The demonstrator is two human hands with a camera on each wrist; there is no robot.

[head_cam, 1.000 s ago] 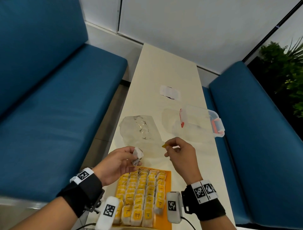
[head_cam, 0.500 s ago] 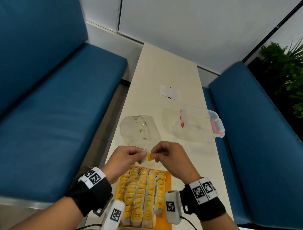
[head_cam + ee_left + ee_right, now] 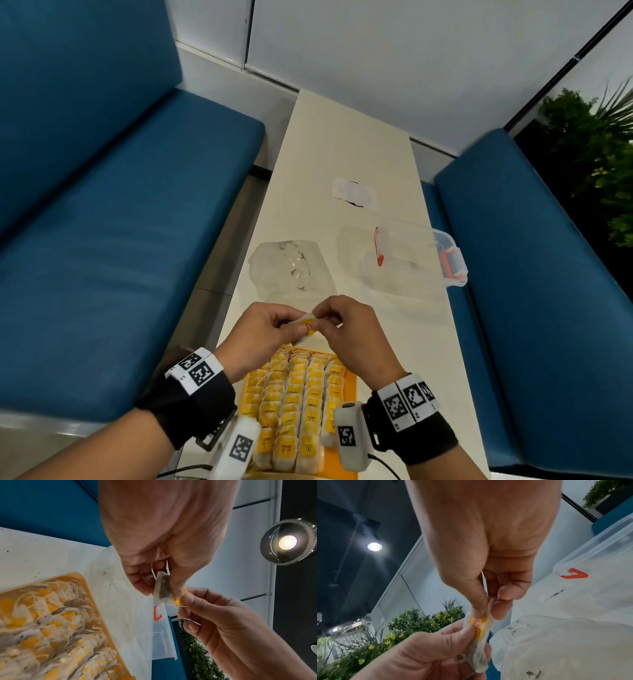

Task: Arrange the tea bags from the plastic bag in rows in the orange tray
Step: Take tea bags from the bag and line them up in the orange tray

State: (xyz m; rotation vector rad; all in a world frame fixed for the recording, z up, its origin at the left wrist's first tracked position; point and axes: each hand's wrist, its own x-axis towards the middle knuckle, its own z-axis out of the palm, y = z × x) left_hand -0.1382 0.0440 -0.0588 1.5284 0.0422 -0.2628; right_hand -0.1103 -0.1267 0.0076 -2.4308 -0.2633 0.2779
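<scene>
Both hands meet just above the far end of the orange tray (image 3: 350, 394), which holds several rows of tea bags (image 3: 294, 404) with yellow tags. My left hand (image 3: 263, 329) pinches a white tea bag (image 3: 306, 325) by its pouch (image 3: 162, 588). My right hand (image 3: 342, 325) pinches the same bag at its yellow tag (image 3: 480, 624). The clear plastic bag (image 3: 287, 270) lies flat on the table beyond the hands; its contents cannot be made out.
A clear plastic box (image 3: 411, 260) with red latches lies open at the right of the cream table (image 3: 349, 137). A white label (image 3: 354, 190) lies farther back. Blue benches (image 3: 102, 240) flank the narrow table; green plants (image 3: 596, 164) stand at the right.
The hands, apart a second ago with the left holding the bag and the right its tag, have come together; both now pinch the one tea bag over the tray's far end.
</scene>
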